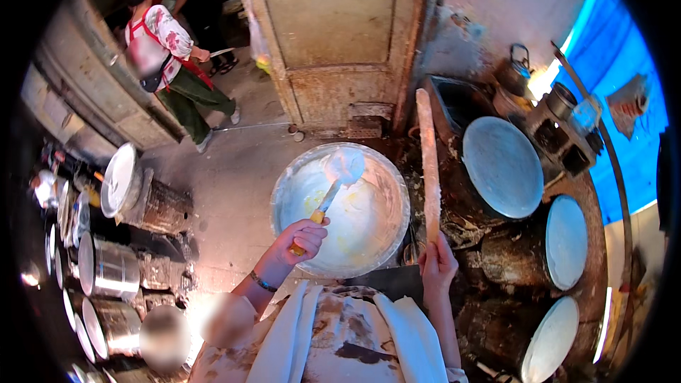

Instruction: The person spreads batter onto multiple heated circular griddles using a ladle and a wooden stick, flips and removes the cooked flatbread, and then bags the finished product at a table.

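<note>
My left hand (303, 241) is closed around the yellowish handle of a scoop or ladle (332, 194), held over a wide round metal basin (279, 175). The tool's pale rounded head lies towards the basin's far side. Inside the basin is a white substance (367, 223) with yellowish patches; whether it is liquid or powder, I cannot tell. To the right of the basin, my right hand (439, 260) grips the lower end of a long wooden stick (429, 159). The stick points away from me, its upper part coated with something pale.
Lidded pots, including one with a round metal lid (503, 167), stand along the right. More metal pots (109, 266) line the left. A worn door (340, 21) is beyond the basin. At the upper left, a person (165, 48) in a red apron holds a knife; another person (194, 5) stands behind.
</note>
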Motion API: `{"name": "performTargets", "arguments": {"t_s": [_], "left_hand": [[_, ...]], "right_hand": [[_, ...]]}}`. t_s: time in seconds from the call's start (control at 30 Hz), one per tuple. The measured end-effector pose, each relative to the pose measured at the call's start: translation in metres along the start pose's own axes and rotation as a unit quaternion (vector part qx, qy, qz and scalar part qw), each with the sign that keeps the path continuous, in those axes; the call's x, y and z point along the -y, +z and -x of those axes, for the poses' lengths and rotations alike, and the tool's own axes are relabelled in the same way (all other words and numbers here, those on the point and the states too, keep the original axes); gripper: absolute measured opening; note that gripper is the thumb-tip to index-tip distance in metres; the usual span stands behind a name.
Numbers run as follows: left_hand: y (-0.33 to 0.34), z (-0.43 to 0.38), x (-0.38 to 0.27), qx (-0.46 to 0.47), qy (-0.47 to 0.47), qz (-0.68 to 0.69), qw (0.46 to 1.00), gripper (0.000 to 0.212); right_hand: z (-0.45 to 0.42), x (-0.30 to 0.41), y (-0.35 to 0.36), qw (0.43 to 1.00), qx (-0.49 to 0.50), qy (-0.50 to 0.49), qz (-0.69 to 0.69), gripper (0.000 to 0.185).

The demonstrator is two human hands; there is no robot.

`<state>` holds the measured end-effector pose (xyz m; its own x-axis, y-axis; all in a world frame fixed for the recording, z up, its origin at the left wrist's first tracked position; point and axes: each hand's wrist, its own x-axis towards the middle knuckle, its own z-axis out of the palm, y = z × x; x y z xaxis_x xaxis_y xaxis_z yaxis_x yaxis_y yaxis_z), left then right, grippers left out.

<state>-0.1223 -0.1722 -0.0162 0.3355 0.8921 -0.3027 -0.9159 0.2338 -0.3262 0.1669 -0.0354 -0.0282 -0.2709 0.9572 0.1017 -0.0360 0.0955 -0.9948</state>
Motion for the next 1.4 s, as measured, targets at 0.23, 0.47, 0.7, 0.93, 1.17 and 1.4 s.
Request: {"name": "performTargets", "arguments": {"t_s": [0.23, 0.47, 0.7, 0.93, 1.17, 1.4], "left_hand": [[0.044, 0.043, 0.033, 0.074, 0.052, -0.173, 0.981, 0.031], [0.027, 0.023, -0.006, -0.063, 0.078, -0.17, 0.98, 0.039], [0.107, -0.07, 0.012, -0.059, -0.017, -0.369, 0.928, 0.039], [0.193, -0.202, 0.107, -0.017, -0.055, -0.577, 0.814, 0.046], [0.166, -0.372, 0.194, 0.006, -0.065, -0.673, 0.737, 0.058], [0.079, -0.533, 0.177, -0.005, 0.119, -0.928, 0.352, 0.055]], "right_hand": [[0.01, -0.019, -0.006, 0.997, -0.024, 0.068, 0.014, 0.027], [0.008, -0.019, 0.013, 0.992, 0.027, 0.103, 0.065, 0.033], [-0.026, -0.025, -0.009, 0.983, -0.047, -0.02, 0.178, 0.039], [-0.082, -0.004, -0.088, 0.952, -0.218, -0.124, 0.177, 0.037], [-0.093, -0.034, -0.19, 0.914, -0.345, -0.007, 0.212, 0.03], [-0.135, -0.12, -0.241, 0.915, -0.362, 0.132, 0.12, 0.029]]}}
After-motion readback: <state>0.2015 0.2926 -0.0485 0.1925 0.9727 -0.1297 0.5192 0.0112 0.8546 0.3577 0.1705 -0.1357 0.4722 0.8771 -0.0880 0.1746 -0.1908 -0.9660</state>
